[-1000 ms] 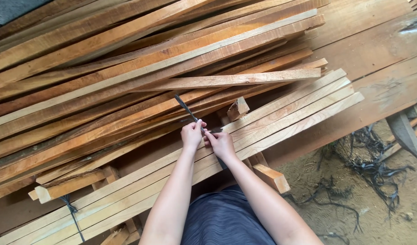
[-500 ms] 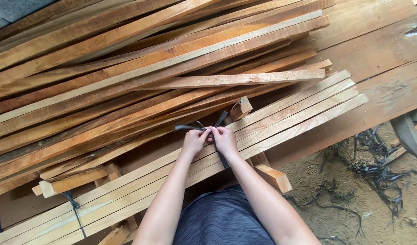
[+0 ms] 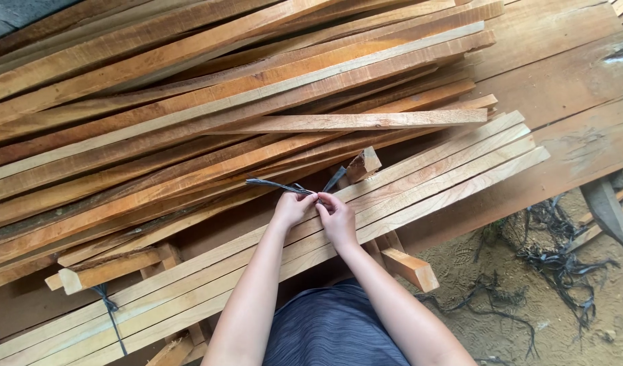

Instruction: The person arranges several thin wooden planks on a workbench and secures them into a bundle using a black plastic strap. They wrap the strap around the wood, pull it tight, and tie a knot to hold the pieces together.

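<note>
While close together, hands pinching dark strap

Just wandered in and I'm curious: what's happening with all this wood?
A person leans over a flat bundle of pale wooden slats, both hands together at a dark strap. The left hand and right hand pinch the strap's ends where they cross on top of the slats. Behind lies a big loose pile of reddish planks. More dark strap scraps lie on the dirt to the right.
</note>
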